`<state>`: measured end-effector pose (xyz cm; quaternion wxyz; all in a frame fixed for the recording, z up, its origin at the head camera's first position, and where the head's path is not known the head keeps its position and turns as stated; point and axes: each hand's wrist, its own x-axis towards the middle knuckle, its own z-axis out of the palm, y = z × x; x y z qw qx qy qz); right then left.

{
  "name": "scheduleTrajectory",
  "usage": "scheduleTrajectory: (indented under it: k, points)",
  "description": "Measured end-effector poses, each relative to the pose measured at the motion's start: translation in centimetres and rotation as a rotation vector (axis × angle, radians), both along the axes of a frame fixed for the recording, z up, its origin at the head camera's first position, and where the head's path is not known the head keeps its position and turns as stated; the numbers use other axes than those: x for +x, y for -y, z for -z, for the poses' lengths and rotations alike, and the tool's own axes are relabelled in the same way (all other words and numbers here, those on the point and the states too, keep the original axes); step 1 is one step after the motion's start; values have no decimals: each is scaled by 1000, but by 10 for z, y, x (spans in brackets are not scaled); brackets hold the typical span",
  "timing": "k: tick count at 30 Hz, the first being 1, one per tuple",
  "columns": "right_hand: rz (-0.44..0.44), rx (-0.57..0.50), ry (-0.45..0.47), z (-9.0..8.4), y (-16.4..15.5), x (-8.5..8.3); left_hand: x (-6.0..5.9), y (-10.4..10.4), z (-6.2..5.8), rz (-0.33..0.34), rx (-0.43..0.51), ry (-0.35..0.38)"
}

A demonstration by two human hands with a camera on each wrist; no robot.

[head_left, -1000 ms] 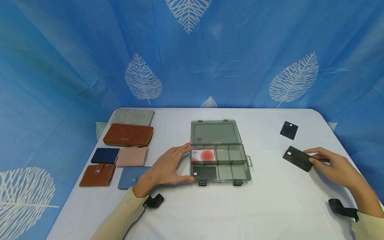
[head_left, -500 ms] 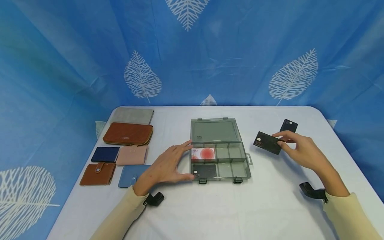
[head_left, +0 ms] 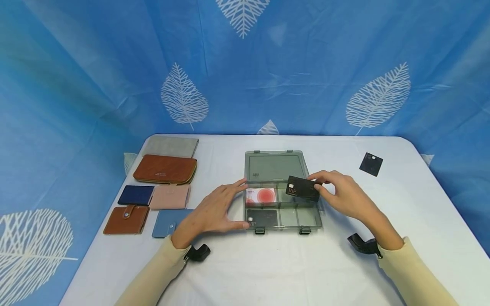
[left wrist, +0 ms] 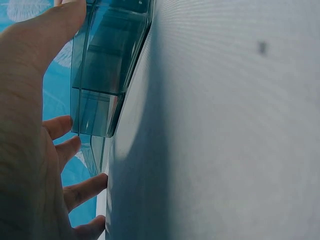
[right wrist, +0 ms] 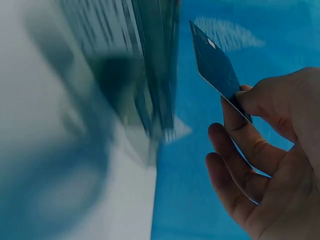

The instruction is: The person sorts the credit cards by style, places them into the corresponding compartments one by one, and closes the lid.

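A translucent green-grey divided box (head_left: 275,167) lies with its lid laid back at mid-table. My left hand (head_left: 218,210) rests along its left side, fingers spread, thumb at the front corner; the left wrist view has these fingertips at the box wall (left wrist: 105,60). My right hand (head_left: 346,195) pinches a black VIP card (head_left: 300,191) by its right end. This card, tilted, overlaps the box's back right compartments in the head view. A white card with a red circle (head_left: 264,196) sits in the back left compartment, a black card (head_left: 264,217) in the front left one.
Another black card (head_left: 371,164) lies at the back right. Wallets and holders lie left of the box: grey (head_left: 172,145), brown zipped (head_left: 164,168), navy (head_left: 135,194), pink (head_left: 170,196), brown snap-strap (head_left: 126,219) and blue (head_left: 164,223), which the left hand partly covers.
My right hand has carried the black VIP card leftward from the right side of the table to over the box. The left hand has stayed at the box's left side.
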<state>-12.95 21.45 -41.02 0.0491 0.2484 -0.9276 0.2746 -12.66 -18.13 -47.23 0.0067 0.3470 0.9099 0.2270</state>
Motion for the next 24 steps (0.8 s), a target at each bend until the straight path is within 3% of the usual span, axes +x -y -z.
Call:
scheduleTrajectory:
  k: [12,24]
  points:
    - [-130,-43,18,20,56,30,-2,0,5,-11,-6,17]
    - [-144,-56,-26,39,82,43,-2,1,5,-7,13,3]
